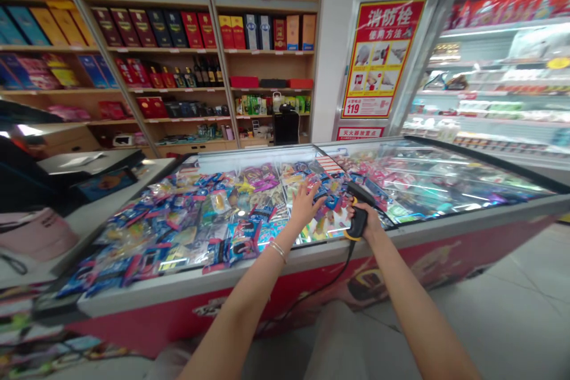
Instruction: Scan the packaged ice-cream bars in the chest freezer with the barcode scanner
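Note:
My right hand is wrapped round the handle of a black and yellow barcode scanner. Its dark head points away from me, over the glass top, and a black cable hangs from the handle down along the freezer front. My left hand, with a bracelet at the wrist, is open with fingers spread above small snack packets. Whether its fingertips touch a packet, I cannot tell. Many blue and pink snack packets lie scattered over the left part of the chest freezer.
Beyond the freezer stand shelves of boxed bottles and a red fire-hydrant notice. An open chiller is at the right. A counter with a pink bag adjoins the left end. Tiled floor shows at the lower right.

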A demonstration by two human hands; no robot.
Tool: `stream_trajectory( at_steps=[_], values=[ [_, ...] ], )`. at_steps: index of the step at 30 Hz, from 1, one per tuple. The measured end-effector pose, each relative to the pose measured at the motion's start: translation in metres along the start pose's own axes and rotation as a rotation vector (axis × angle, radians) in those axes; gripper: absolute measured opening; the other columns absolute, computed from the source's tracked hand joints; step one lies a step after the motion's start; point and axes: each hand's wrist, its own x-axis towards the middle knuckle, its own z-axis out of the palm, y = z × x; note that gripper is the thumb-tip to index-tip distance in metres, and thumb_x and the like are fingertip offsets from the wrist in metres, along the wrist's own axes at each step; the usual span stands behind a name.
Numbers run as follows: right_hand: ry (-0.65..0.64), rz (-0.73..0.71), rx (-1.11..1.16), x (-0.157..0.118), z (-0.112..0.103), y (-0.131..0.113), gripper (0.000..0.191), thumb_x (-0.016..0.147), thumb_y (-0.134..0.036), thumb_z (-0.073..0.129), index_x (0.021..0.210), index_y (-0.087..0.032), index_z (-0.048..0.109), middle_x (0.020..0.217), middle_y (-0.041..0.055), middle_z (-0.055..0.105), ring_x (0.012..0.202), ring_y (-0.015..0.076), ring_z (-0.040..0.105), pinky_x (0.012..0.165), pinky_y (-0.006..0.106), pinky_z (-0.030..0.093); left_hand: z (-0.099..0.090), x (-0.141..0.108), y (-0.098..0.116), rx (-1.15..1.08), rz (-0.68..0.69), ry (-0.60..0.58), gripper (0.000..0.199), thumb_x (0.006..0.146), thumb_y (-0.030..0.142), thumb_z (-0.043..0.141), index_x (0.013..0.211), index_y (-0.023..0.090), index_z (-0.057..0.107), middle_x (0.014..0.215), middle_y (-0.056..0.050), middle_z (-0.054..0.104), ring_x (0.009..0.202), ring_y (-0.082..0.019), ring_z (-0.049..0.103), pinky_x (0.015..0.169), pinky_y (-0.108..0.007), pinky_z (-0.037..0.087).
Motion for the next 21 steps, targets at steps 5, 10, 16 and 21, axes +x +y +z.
stream_trajectory(
  at_steps=[5, 10, 16, 21],
  values=[
    [-0.120, -0.030, -0.048, -0.009, 0.028, -0.004, 0.023, 0.057, -0.013, 0.061, 0.078, -0.019, 0.055, 0.067, -0.0012, 0.053, 0.049, 0.0077, 0.048, 0.043, 0.017, 0.045, -0.055, 0.006, -0.019, 0.005, -0.040, 0.130, 0.054, 0.091, 0.053, 0.030, 0.142, 0.034, 0.031, 0.152, -0.006, 0.024, 0.137, -0.027, 0.027, 0.107, -0.048, 0.028],
    [-0.232, 0.086, -0.163, -0.005, 0.083, 0.016, 0.016, 0.061, -0.017, 0.061, 0.077, -0.019, 0.059, 0.057, -0.0010, 0.051, 0.045, 0.0102, 0.046, 0.041, 0.021, 0.042, -0.119, 0.001, -0.076, 0.031, -0.154, 0.284, 0.053, 0.092, 0.048, 0.031, 0.141, 0.029, 0.034, 0.149, -0.012, 0.029, 0.132, -0.026, 0.037, 0.104, -0.041, 0.032],
    [-0.327, 0.239, -0.268, 0.030, 0.151, 0.078, 0.009, 0.066, -0.023, 0.063, 0.068, -0.015, 0.058, 0.050, -0.0005, 0.052, 0.044, 0.0100, 0.047, 0.043, 0.020, 0.041, -0.155, -0.024, -0.149, 0.227, -0.398, 0.343, 0.049, 0.091, 0.036, 0.037, 0.137, 0.018, 0.038, 0.135, -0.018, 0.043, 0.123, -0.026, 0.046, 0.099, -0.037, 0.036],
    [-0.440, 0.431, -0.258, 0.063, 0.198, 0.130, 0.014, 0.071, -0.028, 0.062, 0.068, -0.016, 0.057, 0.053, 0.0009, 0.056, 0.045, 0.0119, 0.051, 0.046, 0.023, 0.046, -0.139, -0.041, -0.180, 0.460, -0.646, 0.217, 0.046, 0.086, 0.035, 0.044, 0.123, 0.008, 0.049, 0.116, -0.021, 0.055, 0.109, -0.031, 0.053, 0.091, -0.039, 0.041]
  ],
)
